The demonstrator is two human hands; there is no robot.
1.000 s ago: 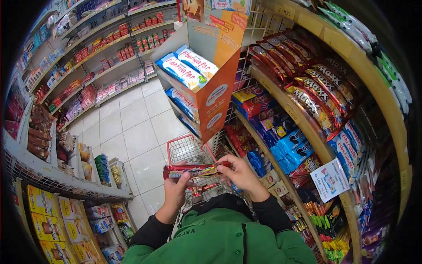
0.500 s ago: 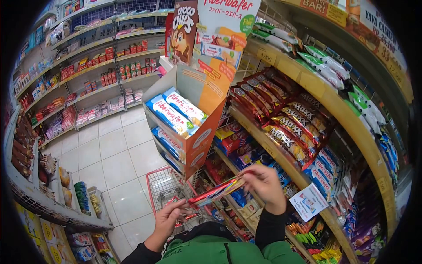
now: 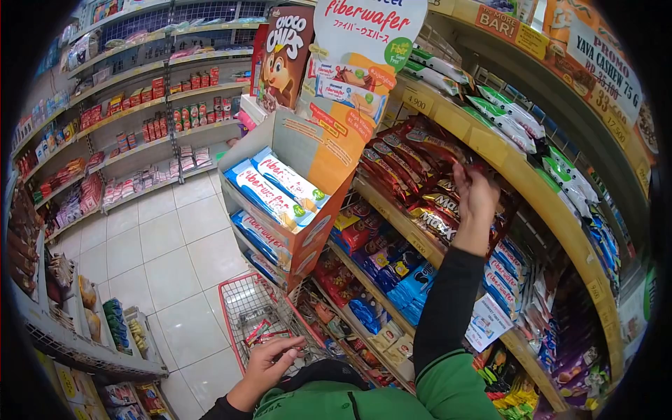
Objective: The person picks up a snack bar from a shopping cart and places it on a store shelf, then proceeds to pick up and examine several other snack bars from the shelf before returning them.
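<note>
My right hand (image 3: 478, 199) reaches into the snack shelf, its fingers spread against the red-brown wrapped bars (image 3: 399, 157). Just below its wrist lie the dark, gold-marked Maxx bars (image 3: 435, 217). The far fingers are partly lost among the wrappers, and no firm grip shows. Low in the view, my left hand (image 3: 276, 360) hovers above the near part of the red-rimmed shopping cart (image 3: 231, 315); its fingers are loosely bent with the thumb apart, and nothing is in it. Behind that hand, small red and green packets (image 3: 260, 330) lie in the wire basket.
A cardboard fiberwafer display (image 3: 318, 189) stands ahead, between the tiled aisle (image 3: 182, 294) and the right-hand shelves. Yellow shelf edges (image 3: 518, 150) curve past my right arm, with a hanging price sheet (image 3: 490, 322) below. Another rack (image 3: 91, 343) borders the aisle on the left.
My right hand has moved up and right from the cart to the shelf. The colourful packet that was between my hands is no longer there. My left hand has lowered slightly.
</note>
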